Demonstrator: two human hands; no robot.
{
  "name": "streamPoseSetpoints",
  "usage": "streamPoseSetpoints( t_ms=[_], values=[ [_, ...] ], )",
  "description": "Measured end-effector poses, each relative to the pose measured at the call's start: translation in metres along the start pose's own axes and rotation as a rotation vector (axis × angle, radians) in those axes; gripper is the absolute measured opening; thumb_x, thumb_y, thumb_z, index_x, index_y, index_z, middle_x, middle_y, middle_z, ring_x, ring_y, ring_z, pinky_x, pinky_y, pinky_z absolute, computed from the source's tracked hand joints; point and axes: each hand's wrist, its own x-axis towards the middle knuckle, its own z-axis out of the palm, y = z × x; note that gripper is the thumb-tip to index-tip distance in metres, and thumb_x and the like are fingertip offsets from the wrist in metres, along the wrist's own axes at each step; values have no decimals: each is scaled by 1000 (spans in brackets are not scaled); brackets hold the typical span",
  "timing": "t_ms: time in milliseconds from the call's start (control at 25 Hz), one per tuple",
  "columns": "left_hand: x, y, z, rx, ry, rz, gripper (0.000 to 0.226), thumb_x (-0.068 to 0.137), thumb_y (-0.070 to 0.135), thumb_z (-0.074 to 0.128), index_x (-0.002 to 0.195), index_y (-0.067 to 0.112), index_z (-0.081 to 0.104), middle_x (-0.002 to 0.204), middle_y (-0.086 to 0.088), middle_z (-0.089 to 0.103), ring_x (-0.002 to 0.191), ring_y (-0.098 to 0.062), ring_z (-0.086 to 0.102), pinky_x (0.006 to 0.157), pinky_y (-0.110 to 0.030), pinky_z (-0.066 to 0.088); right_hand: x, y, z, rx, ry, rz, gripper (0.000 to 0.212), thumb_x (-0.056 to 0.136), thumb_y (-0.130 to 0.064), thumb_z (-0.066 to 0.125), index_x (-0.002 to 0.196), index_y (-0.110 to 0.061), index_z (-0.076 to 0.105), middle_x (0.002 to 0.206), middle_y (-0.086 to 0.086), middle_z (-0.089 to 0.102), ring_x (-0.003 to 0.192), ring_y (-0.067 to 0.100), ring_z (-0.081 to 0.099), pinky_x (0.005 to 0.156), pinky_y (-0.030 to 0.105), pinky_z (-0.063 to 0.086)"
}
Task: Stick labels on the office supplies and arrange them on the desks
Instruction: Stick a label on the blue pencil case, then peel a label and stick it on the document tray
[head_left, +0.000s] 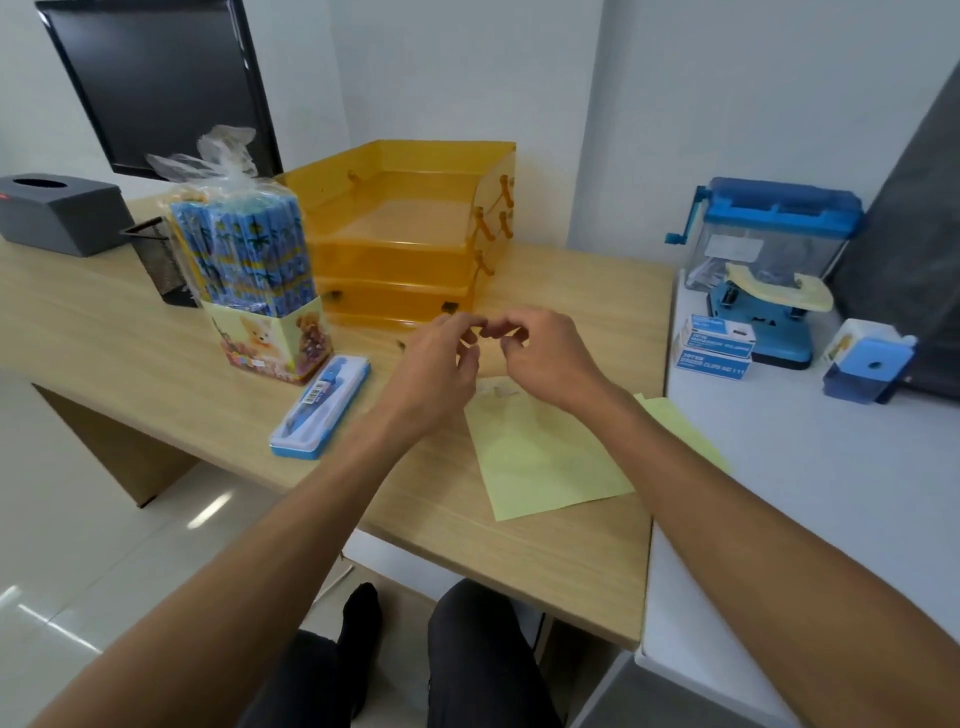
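Left hand (441, 358) and right hand (540, 353) meet in the air above the wooden desk (130, 343), both with fingers curled and tips pinched in toward each other, nearly touching; whatever sits between the fingertips is too small and blurred, so cannot tell if either hand really grips anything. Just under the hands lies a yellow sheet (545, 457) flat on the desk, with a small pale label (496, 389) near its top edge; a second yellow sheet (675, 421) pokes out beside it at the desk join. Behind the hands stands a stack of orange trays (405, 234). To the left lies a blue pen case (322, 410) with a barcode sticker, next to a wrapped pencil pack (244, 249) in a box printed with bears. On the white desk (831, 493) at right sit two blue-and-white clip boxes (717, 345), print blurred, roughly "CLIPS" readable, just beside a blue tape dispenser (769, 322), and a blue sharpener (872, 364) nearby.
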Motion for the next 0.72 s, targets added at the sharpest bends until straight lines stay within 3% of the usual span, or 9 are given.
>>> streamPoseSetpoints(
  t_ms=[200,360,520,720],
  values=[
    [2,8,25,-25,-243,-11,42,95,10,58,135,19,53,110,1,61,101,-15,58,84,-23,43,-8,42,-26,-16,-124,158,36,83,5,52,98,-22,72,104,-3,69,91,12,63,77,23,51],
    [14,13,29,51,-366,3,45,95,3,53,136,20,51,120,2,59,111,-14,53,93,-25,42,-7,52,-39,-48,-113,224,39,79,7,49,101,-18,70,101,0,66,90,12,60,74,18,48],
    [15,14,30,26,-407,26,61,88,-10,42,142,18,45,131,0,58,125,-16,50,99,-21,36,-8,54,-46,-87,-100,240,36,80,5,52,106,-13,70,99,2,64,93,17,59,84,29,51],
    [16,5,42,-34,-315,86,60,87,-9,44,141,18,46,140,-2,50,130,-17,46,101,-19,31,-11,57,-39,-104,45,216,36,79,7,52,103,-12,70,94,3,64,87,16,58,77,25,48]
  ],
)
